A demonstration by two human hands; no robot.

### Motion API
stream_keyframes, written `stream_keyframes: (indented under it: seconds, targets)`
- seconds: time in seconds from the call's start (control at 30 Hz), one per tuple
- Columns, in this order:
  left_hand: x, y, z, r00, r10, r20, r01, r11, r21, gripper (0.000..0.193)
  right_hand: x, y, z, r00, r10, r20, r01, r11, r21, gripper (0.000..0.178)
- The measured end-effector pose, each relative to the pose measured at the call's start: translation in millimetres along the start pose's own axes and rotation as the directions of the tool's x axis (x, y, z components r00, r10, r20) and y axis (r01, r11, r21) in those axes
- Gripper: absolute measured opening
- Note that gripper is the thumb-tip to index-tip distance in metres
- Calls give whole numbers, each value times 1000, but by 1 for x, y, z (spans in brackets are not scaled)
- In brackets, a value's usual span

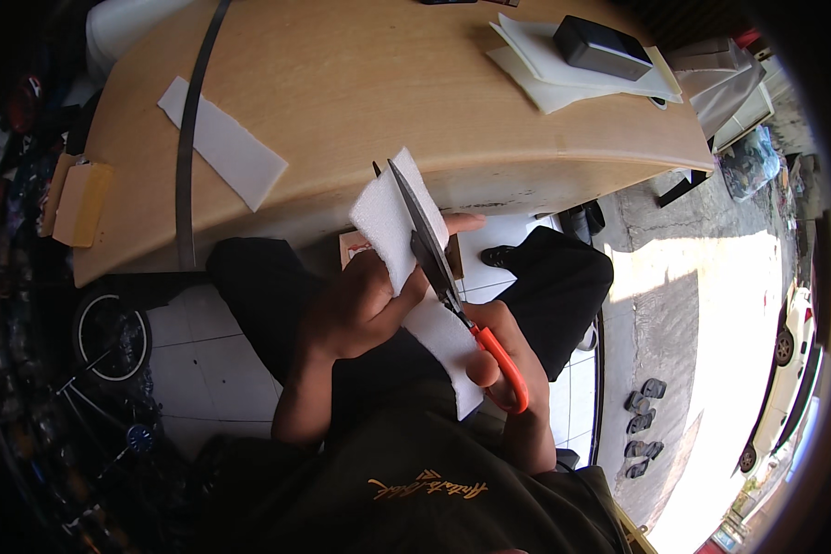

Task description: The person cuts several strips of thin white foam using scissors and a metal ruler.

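Observation:
Over my lap, my left hand (365,303) pinches a white foam sheet (385,220). My right hand (506,343) grips scissors (432,255) with orange-red handles, the thumb at the handle. Their dark blades point up and away along the foam, which shows on both sides of them. The lower part of the foam (448,346) hangs between my wrists, under the scissors. Whether the blades are fully closed on the foam is hard to make out. Another white foam strip (235,152) lies on the wooden table (369,83), partly beneath a dark strap (192,138).
At the table's far right, a black box (603,48) rests on stacked white foam sheets (531,78). A small cardboard box (81,198) sits at the left edge. The table's near edge (526,162) is just beyond my hands. A bicycle wheel (111,337) stands at lower left.

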State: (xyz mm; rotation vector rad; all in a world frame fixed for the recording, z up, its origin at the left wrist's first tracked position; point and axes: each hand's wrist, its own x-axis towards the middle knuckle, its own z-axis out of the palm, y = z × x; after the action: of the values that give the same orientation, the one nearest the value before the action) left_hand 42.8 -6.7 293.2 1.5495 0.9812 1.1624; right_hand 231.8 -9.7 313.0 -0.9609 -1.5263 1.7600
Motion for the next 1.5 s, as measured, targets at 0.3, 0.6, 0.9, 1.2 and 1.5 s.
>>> stream_keyframes:
  seconds: [0.3,0.6,0.9,1.2,1.5]
  targets:
    - [-1,-8,-11,990,60,131,-69,996,64,45,8,16,-14,971,102,218,-81,991,-104,66]
    - [-2,-12,-17,935,-270,230,237,958,162,23,13,3,-16,978,108,177,-78,983,-168,59]
    - [-32,-29,-26,885,-456,93,462,886,-47,30,7,32,-24,956,-129,-265,138,990,15,74]
    - [-53,-5,-44,917,-392,-74,399,903,161,29,10,36,-43,944,-85,-320,104,994,42,38]
    - [-69,-16,-29,893,-451,1,448,887,-109,24,53,33,7,994,-109,-10,109,973,203,32]
